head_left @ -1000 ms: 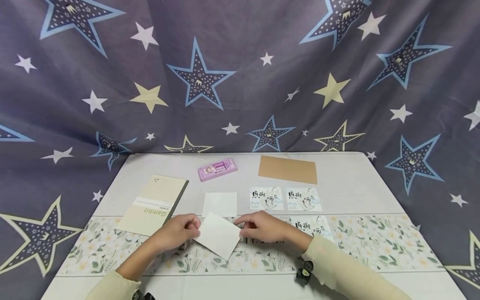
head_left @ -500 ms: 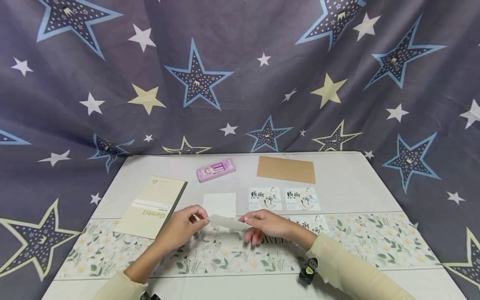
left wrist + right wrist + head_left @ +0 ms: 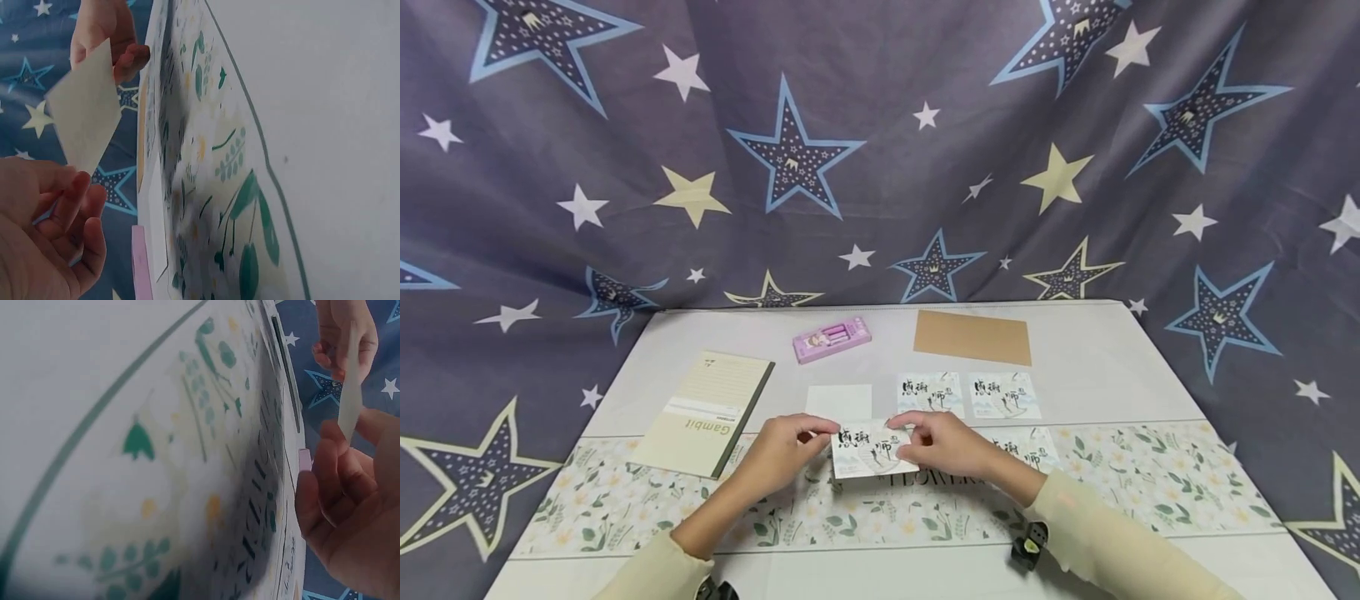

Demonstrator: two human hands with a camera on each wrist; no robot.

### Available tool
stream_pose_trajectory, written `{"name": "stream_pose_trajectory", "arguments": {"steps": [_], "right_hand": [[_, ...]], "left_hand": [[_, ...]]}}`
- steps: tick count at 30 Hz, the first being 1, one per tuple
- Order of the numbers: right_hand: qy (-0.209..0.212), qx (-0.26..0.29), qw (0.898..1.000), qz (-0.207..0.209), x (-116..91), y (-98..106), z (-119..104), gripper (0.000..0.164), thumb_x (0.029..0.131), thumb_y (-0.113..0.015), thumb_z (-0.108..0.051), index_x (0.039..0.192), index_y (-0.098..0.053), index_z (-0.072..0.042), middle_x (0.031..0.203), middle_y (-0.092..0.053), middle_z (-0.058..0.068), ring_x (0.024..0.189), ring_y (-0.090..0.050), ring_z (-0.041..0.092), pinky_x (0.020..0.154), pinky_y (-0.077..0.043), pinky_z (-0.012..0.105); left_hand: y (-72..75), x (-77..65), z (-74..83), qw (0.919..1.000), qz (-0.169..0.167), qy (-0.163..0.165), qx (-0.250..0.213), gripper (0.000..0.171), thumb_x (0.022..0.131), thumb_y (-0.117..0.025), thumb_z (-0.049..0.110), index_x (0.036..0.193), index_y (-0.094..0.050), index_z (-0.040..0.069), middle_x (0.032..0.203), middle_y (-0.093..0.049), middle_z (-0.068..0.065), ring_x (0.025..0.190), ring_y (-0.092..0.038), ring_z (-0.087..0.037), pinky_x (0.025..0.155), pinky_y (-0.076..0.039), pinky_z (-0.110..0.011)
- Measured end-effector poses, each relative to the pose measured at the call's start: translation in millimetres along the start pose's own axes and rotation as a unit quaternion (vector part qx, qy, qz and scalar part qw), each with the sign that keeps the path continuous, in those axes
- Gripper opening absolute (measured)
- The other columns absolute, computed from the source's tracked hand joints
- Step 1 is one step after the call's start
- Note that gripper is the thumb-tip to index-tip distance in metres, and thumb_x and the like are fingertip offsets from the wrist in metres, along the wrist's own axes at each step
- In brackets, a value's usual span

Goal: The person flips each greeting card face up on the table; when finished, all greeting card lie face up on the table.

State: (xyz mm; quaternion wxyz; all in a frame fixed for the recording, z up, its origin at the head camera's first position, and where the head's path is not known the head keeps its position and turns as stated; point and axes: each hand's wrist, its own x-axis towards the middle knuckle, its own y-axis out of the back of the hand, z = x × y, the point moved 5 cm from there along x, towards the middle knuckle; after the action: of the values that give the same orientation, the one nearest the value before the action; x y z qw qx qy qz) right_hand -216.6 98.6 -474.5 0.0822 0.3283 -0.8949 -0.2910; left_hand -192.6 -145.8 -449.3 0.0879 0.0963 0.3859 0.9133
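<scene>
A white square card (image 3: 867, 454) with black brush lettering faces up in the head view, raised over the floral band of the table cover. My left hand (image 3: 786, 450) pinches its left edge between thumb and fingers. At the opposite edge my right hand (image 3: 942, 443) pinches it too. The plain back of the card (image 3: 87, 109) shows in the left wrist view, held off the table between both hands. In the right wrist view the card (image 3: 352, 387) appears nearly edge-on above the fingers of my right hand (image 3: 344, 506).
Behind the held card lies a plain white card (image 3: 839, 402). Lettered cards (image 3: 929, 394) lie to the right, one partly behind the right forearm. A notebook (image 3: 700, 412) is at the left; a purple pen box (image 3: 832, 340) and a brown envelope-like sheet (image 3: 972, 337) lie at the back.
The card held between my hands was blank side up a second ago, then tilted nearly edge-on. Now its lettered side faces up.
</scene>
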Motion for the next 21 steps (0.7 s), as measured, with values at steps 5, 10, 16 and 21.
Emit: {"name": "stream_pose_trajectory", "arguments": {"steps": [5,10,16,21], "right_hand": [[0.005,-0.076,0.997,0.029,-6.2,4.3,0.6,0.053,0.094,-0.073,-0.024,0.143,-0.057,-0.011,0.068,-0.058,-0.012,0.057,-0.047,0.000,0.062,-0.048,0.021],[-0.004,-0.114,0.992,0.055,-14.7,10.1,6.3,0.059,0.092,-0.076,-0.023,0.145,-0.054,-0.009,0.070,-0.058,-0.012,0.057,-0.048,-0.001,0.056,-0.045,0.020],[-0.019,-0.127,0.989,0.072,-27.7,16.7,15.6,0.057,0.090,-0.078,-0.024,0.142,-0.058,-0.012,0.073,-0.061,-0.013,0.059,-0.051,-0.001,0.056,-0.047,0.020],[-0.033,-0.134,0.988,0.068,-38.1,22.2,25.9,0.058,0.090,-0.079,-0.026,0.142,-0.058,-0.012,0.072,-0.059,-0.015,0.058,-0.050,0.000,0.054,-0.045,0.020]], "left_hand": [[-13.5,1.8,5.0,0.9990,-0.043,-0.008,0.002,0.031,0.093,-0.072,0.016,0.124,-0.074,0.016,0.106,-0.074,0.002,0.086,-0.063,-0.006,0.074,-0.054,-0.022],[-31.5,6.4,11.3,0.9955,-0.088,-0.026,0.025,0.048,0.090,-0.076,0.019,0.137,-0.065,0.014,0.104,-0.065,0.003,0.086,-0.058,-0.007,0.073,-0.052,-0.021],[-48.8,11.9,17.6,0.9921,-0.111,-0.040,0.042,0.056,0.088,-0.079,0.020,0.141,-0.062,0.014,0.103,-0.061,0.004,0.086,-0.054,-0.007,0.071,-0.049,-0.021],[-61.6,17.7,24.1,0.9896,-0.125,-0.047,0.052,0.057,0.087,-0.079,0.023,0.141,-0.062,0.015,0.105,-0.062,0.002,0.085,-0.053,-0.008,0.072,-0.047,-0.023]]}}
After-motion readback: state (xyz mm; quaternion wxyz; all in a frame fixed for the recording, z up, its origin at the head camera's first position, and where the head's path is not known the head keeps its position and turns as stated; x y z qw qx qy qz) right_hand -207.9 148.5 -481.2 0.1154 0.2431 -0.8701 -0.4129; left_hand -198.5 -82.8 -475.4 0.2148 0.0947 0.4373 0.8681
